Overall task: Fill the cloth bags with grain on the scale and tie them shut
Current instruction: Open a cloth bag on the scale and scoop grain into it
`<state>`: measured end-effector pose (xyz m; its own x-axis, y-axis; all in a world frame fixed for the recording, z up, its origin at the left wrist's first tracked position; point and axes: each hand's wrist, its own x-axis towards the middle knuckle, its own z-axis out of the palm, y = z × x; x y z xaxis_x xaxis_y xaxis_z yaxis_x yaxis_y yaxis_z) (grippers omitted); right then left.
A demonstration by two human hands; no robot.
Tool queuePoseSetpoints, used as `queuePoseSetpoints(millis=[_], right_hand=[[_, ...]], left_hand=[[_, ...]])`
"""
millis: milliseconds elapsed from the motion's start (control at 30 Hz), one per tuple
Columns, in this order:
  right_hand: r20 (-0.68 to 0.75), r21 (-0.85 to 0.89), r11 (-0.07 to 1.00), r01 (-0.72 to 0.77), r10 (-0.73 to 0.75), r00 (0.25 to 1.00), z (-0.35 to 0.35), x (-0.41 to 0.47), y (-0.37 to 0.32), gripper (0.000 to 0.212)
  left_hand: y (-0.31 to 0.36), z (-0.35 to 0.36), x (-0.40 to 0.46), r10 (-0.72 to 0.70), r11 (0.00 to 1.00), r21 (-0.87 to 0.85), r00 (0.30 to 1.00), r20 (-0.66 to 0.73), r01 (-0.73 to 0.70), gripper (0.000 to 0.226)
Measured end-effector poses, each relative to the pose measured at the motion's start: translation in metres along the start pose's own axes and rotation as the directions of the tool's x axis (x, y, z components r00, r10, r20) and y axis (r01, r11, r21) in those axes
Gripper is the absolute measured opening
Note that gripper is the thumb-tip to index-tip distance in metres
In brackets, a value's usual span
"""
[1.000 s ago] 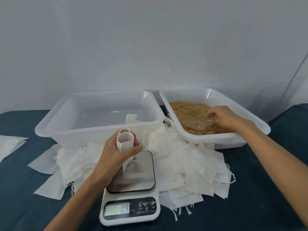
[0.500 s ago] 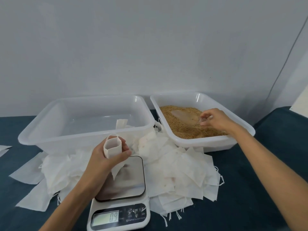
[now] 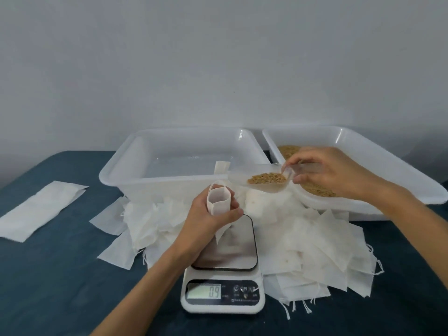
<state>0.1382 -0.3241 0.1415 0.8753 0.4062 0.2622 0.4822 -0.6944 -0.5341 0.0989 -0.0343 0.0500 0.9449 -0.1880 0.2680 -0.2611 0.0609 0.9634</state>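
Observation:
My left hand point(image 3: 206, 219) grips a small white cloth bag point(image 3: 218, 201) upright, its mouth held open, with its bottom tip touching the steel platform of the scale point(image 3: 223, 275). The scale display reads 0.9. My right hand point(image 3: 332, 173) holds a clear plastic scoop point(image 3: 264, 179) by its handle. The scoop carries brown grain and hovers just right of and above the bag mouth. Behind it the right-hand white tub point(image 3: 363, 151) holds the grain point(image 3: 289, 150).
A second white tub point(image 3: 169, 175) stands at the back left with one white bag point(image 3: 221, 167) inside. A heap of flat cloth bags point(image 3: 315, 246) surrounds the scale. One loose bag point(image 3: 41, 209) lies on the dark blue cloth at far left. A grey wall is behind.
My right hand lifted the scoop, loaded with grain, out of the right tub and brought it left toward the bag. My left hand kept the bag over the scale.

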Motion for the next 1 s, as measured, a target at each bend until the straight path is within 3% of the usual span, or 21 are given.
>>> queuePoseSetpoints(millis=[533, 1000], right_hand=[[-0.002, -0.423, 0.891, 0.167, -0.185, 0.983, -0.014, 0.006, -0.039, 0.037], [0.000, -0.545, 0.816, 0.191, -0.228, 0.974, -0.019, 0.009, -0.053, 0.038]], left_hand=[[-0.002, 0.003, -0.002, -0.052, 0.998, 0.027, 0.998, 0.028, 0.052, 0.030], [0.002, 0.004, -0.005, -0.060, 0.998, 0.014, 0.996, 0.059, 0.059, 0.030]])
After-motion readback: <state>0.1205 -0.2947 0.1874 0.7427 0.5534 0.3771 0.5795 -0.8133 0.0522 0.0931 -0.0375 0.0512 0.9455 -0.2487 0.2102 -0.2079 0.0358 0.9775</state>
